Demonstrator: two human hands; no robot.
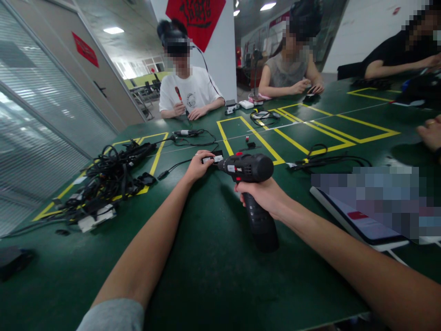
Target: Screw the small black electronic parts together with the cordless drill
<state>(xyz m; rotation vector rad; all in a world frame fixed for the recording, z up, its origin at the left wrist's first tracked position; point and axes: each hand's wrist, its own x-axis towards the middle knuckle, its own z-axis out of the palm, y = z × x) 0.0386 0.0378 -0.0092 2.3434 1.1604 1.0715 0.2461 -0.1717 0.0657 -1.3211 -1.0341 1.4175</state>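
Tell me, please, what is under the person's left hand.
The left hand holds a small black device with a white label. Its right part shows; the hand covers the rest, and what lies beneath the palm cannot be seen.

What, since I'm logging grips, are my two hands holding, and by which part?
Your right hand grips the drill by its handle. Your left hand holds a small black box by its left end.
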